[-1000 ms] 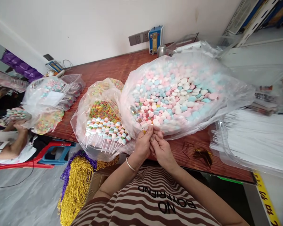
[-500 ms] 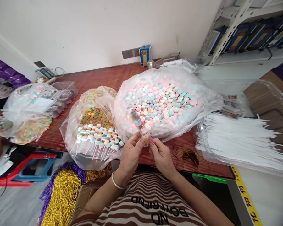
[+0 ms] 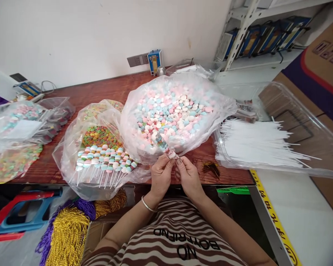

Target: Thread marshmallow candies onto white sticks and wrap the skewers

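Left hand (image 3: 160, 178) and right hand (image 3: 190, 179) pinch a narrow, colourful plastic packet (image 3: 163, 143), perhaps for steadiness. I see it point toward eleven o'clock.

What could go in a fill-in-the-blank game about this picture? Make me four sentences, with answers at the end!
1. The left hand and the right hand both pinch the small packet, and the bangle is on the ____ wrist.
2. In this view, the white sticks lie to the ____ of the big bag.
3. The bead strings below the table are gold and ____.
4. The little box beside the wall sockets is mostly ____.

Missing words: left; right; purple; blue.
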`<state>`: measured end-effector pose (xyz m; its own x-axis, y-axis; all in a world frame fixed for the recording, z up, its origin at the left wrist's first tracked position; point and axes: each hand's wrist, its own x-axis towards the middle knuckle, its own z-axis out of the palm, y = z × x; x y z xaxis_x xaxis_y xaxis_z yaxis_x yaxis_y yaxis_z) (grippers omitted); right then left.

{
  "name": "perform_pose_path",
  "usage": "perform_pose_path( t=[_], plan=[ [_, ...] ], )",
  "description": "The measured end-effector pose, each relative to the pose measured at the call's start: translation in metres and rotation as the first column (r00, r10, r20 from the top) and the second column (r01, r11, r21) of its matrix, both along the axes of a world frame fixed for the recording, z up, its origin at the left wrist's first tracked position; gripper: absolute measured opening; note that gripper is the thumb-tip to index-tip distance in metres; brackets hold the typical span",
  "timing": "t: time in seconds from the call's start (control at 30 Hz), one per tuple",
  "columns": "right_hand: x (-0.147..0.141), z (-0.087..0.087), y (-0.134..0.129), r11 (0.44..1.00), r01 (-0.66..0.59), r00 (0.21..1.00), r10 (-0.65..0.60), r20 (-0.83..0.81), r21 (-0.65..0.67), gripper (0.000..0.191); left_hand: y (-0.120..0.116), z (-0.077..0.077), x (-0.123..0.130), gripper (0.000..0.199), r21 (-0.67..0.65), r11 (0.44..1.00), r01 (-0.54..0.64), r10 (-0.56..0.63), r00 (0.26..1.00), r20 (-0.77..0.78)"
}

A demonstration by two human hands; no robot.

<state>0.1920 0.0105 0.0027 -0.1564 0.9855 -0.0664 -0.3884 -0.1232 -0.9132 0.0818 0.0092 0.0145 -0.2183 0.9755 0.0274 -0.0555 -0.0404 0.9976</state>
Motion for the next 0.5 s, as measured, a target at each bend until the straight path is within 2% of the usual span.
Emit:
perform_pose_path(
  t=[0.03,0.1,0.2,0.27,0.33,0.4,0.43,0.47,0.5],
  plan=[
    [0.0,-0.002,0.0,0.998,-0.048,0.994,0.044,-0.098,-0.041,0.043,0.0,0.001,0.0,0.022,-0.027,0.999,0.033,-0.032,0.999,0.039],
    [0.002,-0.005,0.0,0.97,-0.216,0.942,0.178,-0.283,-0.111,0.044,0.001,0.001,-0.003,0.029,-0.127,0.973,0.195,-0.167,0.966,0.199],
    [0.005,-0.012,-0.002,0.856,-0.501,0.793,0.395,-0.465,-0.127,0.048,0.005,0.0,-0.012,0.04,-0.18,0.86,0.477,-0.366,0.824,0.433],
    [0.004,-0.017,-0.006,0.792,-0.599,0.72,0.468,-0.513,-0.118,0.051,0.006,-0.003,-0.017,0.039,-0.177,0.811,0.558,-0.429,0.772,0.469],
    [0.004,-0.022,-0.011,0.768,-0.628,0.715,0.508,-0.48,-0.122,0.052,0.005,-0.006,-0.021,0.036,-0.188,0.809,0.557,-0.431,0.779,0.455],
    [0.011,-0.026,-0.015,0.808,-0.58,0.799,0.54,-0.263,-0.105,0.051,0.001,-0.008,-0.027,0.033,-0.194,0.852,0.486,-0.376,0.826,0.419],
    [0.018,-0.029,-0.018,0.858,-0.509,0.861,0.506,-0.049,-0.072,0.048,-0.001,-0.008,-0.032,0.032,-0.186,0.887,0.422,-0.325,0.858,0.398],
    [0.029,-0.031,-0.021,0.916,-0.401,0.893,0.395,0.214,-0.017,0.044,-0.003,-0.008,-0.038,0.03,-0.173,0.922,0.346,-0.264,0.89,0.371],
    [0.041,-0.034,-0.024,0.958,-0.28,0.851,0.218,0.478,0.062,0.037,-0.004,-0.008,-0.045,0.028,-0.154,0.953,0.261,-0.198,0.92,0.337]
  ],
)
